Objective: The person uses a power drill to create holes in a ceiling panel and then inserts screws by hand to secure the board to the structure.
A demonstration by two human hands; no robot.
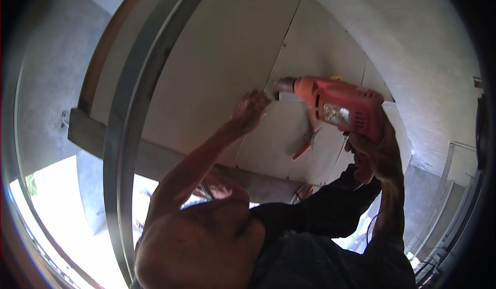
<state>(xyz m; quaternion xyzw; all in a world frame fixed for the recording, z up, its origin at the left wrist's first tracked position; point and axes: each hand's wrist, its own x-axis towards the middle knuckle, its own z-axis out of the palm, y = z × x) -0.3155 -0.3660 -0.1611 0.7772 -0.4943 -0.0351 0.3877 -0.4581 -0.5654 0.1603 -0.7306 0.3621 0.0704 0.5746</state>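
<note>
I'm on a building site: bare board panels (232, 56) with open seams overhead at twelve o'clock, a grey beam (155, 157) at nine, unfinished concrete wall (46, 82) beyond it.

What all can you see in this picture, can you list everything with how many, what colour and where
Drill: one, red-orange, upper right of centre, its tip at a seam in the boards.
Ceiling boards: several, pale grey, across the top and middle.
Metal frame bar: one, dark grey, curving down the left side.
Beam: one, grey, running across under the boards.
Stairs: one flight, grey, far right edge.
Left hand: one, pressed against the boards beside the drill tip.
Right hand: one, gripping the drill handle.
Dark sleeve: one, black, lower middle.
</note>
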